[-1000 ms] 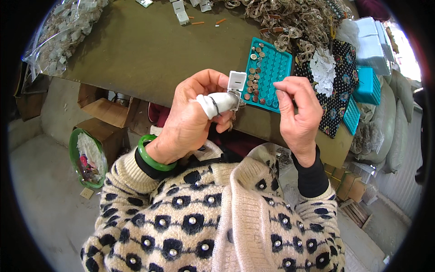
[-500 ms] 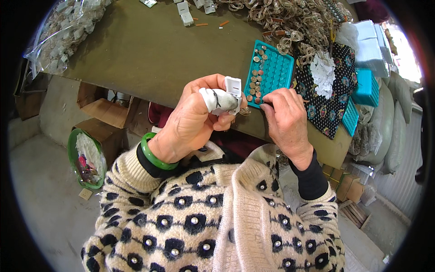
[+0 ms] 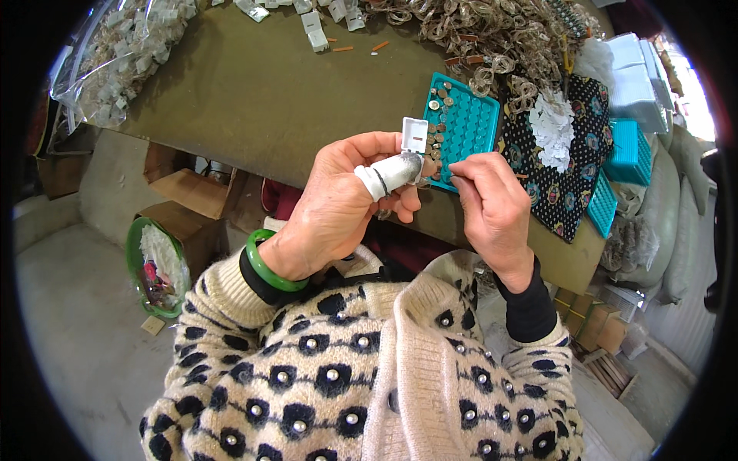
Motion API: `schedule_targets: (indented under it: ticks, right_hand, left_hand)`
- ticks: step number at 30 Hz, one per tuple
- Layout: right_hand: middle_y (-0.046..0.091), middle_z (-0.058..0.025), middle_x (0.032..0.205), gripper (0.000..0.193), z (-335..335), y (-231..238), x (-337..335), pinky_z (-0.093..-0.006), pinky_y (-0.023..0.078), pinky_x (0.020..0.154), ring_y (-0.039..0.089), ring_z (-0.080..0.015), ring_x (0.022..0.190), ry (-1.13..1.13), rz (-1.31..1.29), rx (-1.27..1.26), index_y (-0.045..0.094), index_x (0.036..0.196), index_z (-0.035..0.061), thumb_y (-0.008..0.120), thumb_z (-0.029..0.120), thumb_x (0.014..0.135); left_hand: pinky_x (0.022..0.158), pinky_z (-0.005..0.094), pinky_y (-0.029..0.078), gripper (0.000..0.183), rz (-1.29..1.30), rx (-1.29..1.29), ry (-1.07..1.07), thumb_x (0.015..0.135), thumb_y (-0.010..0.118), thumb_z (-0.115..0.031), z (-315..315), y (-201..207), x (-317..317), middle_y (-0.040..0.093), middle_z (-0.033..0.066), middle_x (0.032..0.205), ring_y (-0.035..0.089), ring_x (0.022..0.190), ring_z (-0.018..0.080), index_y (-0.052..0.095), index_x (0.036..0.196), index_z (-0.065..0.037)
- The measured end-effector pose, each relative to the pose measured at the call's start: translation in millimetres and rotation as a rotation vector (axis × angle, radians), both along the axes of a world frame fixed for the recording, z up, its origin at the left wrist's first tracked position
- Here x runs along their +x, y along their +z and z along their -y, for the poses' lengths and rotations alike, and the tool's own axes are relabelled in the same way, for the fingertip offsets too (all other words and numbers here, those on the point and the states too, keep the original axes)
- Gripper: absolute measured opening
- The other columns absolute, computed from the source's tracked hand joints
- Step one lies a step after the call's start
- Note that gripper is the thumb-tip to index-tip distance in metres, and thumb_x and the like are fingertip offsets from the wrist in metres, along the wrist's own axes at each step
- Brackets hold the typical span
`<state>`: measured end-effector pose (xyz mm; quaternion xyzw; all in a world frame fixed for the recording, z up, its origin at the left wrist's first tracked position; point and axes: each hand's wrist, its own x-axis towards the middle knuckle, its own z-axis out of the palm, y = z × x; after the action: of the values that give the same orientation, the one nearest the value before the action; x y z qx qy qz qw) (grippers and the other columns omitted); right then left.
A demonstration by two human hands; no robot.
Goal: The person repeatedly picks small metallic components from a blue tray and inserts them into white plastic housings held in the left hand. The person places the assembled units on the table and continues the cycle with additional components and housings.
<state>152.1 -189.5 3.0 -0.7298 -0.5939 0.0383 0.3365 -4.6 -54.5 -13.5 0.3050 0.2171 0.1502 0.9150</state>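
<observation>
White case (image 3: 415, 137), lid up, snug within the left grip (image 3: 342, 188), near the narrow right grip (image 3: 496, 203), any item pinched there unclear.

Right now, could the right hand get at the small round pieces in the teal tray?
Probably yes: the right hand is at the near end of the teal tray, and most small round pieces lie uncovered.

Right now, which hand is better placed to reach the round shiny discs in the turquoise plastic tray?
Likely the right hand: its fingertips are by the tray; the left hand holds an open white plastic case.
</observation>
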Motion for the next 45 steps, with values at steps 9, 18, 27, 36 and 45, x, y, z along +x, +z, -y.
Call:
schedule_targets:
  ticks: [9, 18, 27, 36, 45]
  right_hand:
    - [0.066, -0.0119, 0.089, 0.012, -5.3, 11.8, -7.5, -0.0294, 0.052, 0.069, 0.065, -0.0215, 0.078, -0.100, -0.422, 0.206, 0.066, 0.095, -0.0010, 0.068, -0.005, 0.084]
    - [0.064, -0.0132, 0.091, 0.018, -20.4, 8.3, -15.1, -0.0322, 0.053, 0.069, 0.063, -0.0260, 0.080, 0.004, -0.125, 0.328, 0.065, 0.098, -0.0007, 0.071, -0.005, 0.081]
    - [0.062, -0.0132, 0.090, 0.022, -31.0, 5.3, -22.0, -0.0342, 0.051, 0.066, 0.061, -0.0265, 0.076, 0.010, 0.049, 0.396, 0.063, 0.097, -0.0010, 0.072, -0.008, 0.078]
    - [0.062, -0.0128, 0.088, 0.017, -33.9, 19.8, -16.4, -0.0328, 0.049, 0.066, 0.059, -0.0269, 0.075, 0.196, -0.015, 0.187, 0.061, 0.094, -0.0007, 0.068, -0.007, 0.080]
    - [0.060, -0.0042, 0.097, 0.020, -31.4, 21.9, -25.9, -0.0240, 0.051, 0.070, 0.058, -0.0095, 0.086, 0.052, -1.488, 0.070, 0.052, 0.103, 0.0050, 0.067, 0.000, 0.090]
  left_hand:
    - [0.073, 0.0341, 0.062, 0.039, 0.132, -0.011, -0.006, 0.095, 0.060, -0.015, 4.0, 5.2, 3.6, 0.066, 0.0203, 0.116, 0.071, 0.097, 0.0289, 0.053, 0.129, 0.004]
    - [0.070, 0.0352, 0.062, 0.034, 0.168, -0.132, -0.008, 0.093, 0.064, -0.013, 2.6, -5.8, 0.6, 0.066, 0.0185, 0.116, 0.069, 0.100, 0.0306, 0.059, 0.125, -0.003]
    - [0.056, 0.0262, 0.057, 0.030, 0.180, -0.120, 0.026, 0.092, 0.066, -0.014, 1.4, -7.7, -2.4, 0.068, 0.0146, 0.102, 0.071, 0.082, 0.0217, 0.061, 0.119, -0.001]
    - [0.050, 0.0245, 0.055, 0.023, 0.149, -0.082, 0.059, 0.092, 0.066, -0.010, 0.8, -9.4, -6.8, 0.068, 0.0160, 0.097, 0.071, 0.075, 0.0221, 0.063, 0.112, 0.000]
    - [0.049, 0.0247, 0.054, 0.018, 0.194, 0.108, 0.083, 0.092, 0.062, -0.003, 2.0, -4.8, -6.3, 0.068, 0.0186, 0.104, 0.072, 0.078, 0.0258, 0.066, 0.110, -0.001]
